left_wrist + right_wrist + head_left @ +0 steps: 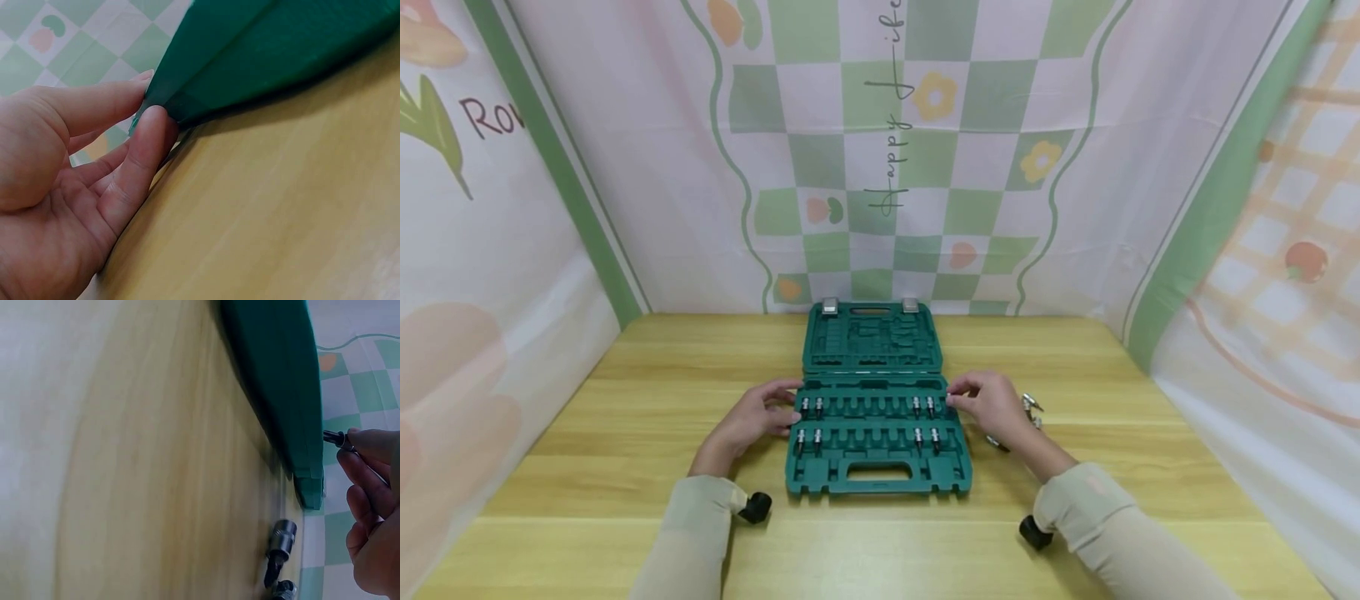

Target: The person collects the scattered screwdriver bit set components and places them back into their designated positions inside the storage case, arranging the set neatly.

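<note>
A green socket case [880, 457] lies spread out on the table, with chrome bit sockets [923, 407] seated in slots near both ends of its two rows. My left hand [758, 418] grips the case's left edge; in the left wrist view the thumb is at the upper rim and a fingertip [150, 128] against the side. Over the right end of the back row, my right hand [992, 406] pinches a small bit socket [338, 439] between thumb and fingers. Its dark tip points toward the case, seen in the right wrist view.
Several loose bit sockets [282, 540] lie on the table right of the case, partly behind my right hand in the head view. The case's lid [872, 333] leans back behind the tray. Patterned cloth [865, 150] hangs around the wooden table [700, 358].
</note>
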